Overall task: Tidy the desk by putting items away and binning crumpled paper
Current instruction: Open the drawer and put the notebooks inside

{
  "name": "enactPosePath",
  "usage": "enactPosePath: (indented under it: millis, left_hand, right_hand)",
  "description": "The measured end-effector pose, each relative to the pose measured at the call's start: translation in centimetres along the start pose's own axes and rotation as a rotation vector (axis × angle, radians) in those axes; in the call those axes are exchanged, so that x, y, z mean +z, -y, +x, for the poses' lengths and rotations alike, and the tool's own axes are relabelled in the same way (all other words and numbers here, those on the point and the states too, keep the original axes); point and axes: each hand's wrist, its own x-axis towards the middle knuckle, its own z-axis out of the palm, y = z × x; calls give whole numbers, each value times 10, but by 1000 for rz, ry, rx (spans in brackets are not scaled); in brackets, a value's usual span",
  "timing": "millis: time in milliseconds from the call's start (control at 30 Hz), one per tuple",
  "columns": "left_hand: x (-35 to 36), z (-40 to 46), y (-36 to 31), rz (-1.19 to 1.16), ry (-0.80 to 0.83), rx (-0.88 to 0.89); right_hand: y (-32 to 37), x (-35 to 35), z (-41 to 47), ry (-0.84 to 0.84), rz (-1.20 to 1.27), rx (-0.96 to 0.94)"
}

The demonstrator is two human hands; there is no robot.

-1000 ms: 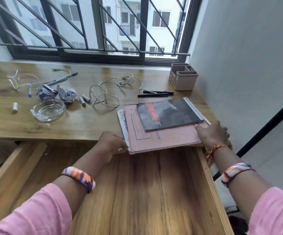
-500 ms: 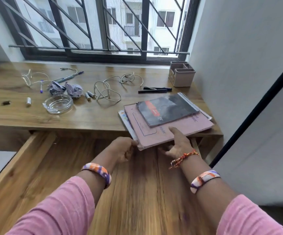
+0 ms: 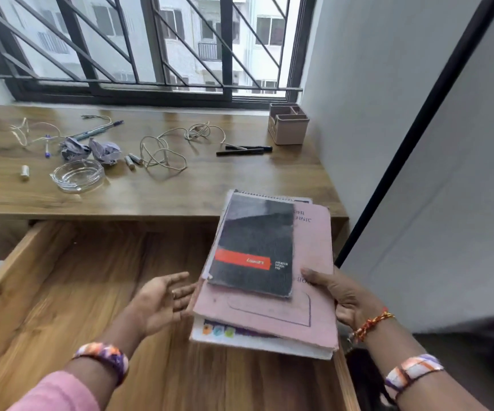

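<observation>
Head view: right hand [image 3: 346, 298] grips book stack [image 3: 269, 277] at lower right, above open drawer [image 3: 91, 292]; left hand [image 3: 160, 304] open, palm up beside the stack.

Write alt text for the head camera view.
A stack of books, black pad on top, is held over an open wooden drawer by the right hand, the left hand open beside it. Behind, the desk holds crumpled paper, cables, pens and a glass ashtray.
</observation>
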Motion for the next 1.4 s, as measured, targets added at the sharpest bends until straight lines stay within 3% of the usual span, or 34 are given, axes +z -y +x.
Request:
enactPosePath:
  millis: [67,133,233,467,833,933,1000,1200,1300,1400]
  left_hand:
    - [9,-4,-4,36,154,6]
    - [25,-9,-1,146,204,68]
    - [33,-25,21,306,26,156]
    - [-27,-58,59,219,-212,82]
    - [-147,-63,-14,279,-506,221]
    - [-177,-47,-42,461,-618,291]
    - [-190,-46,-60,721,-655,316]
    - [-208,-48,-75,1226,-520,404]
    - [-210,-44,-51,1571,-372,366]
    - [-218,-41,-30,1654,-349,332]
  right_hand:
    - [-11,-1,-14,27,-45,14]
    - [-23,3,-23,49,-105,11]
    - [-37,9,-32,53,-173,28]
    - [-72,40,-30,74,-322,205]
    - [-136,180,34,151,-152,270]
    - [-157,218,61,108,-141,250]
    - [-172,236,77,60,-158,226]
    - [-215,265,109,-145,-216,213]
    - [-220,273,112,-269,-274,35]
    - [-211,280,105,-327,-367,-139]
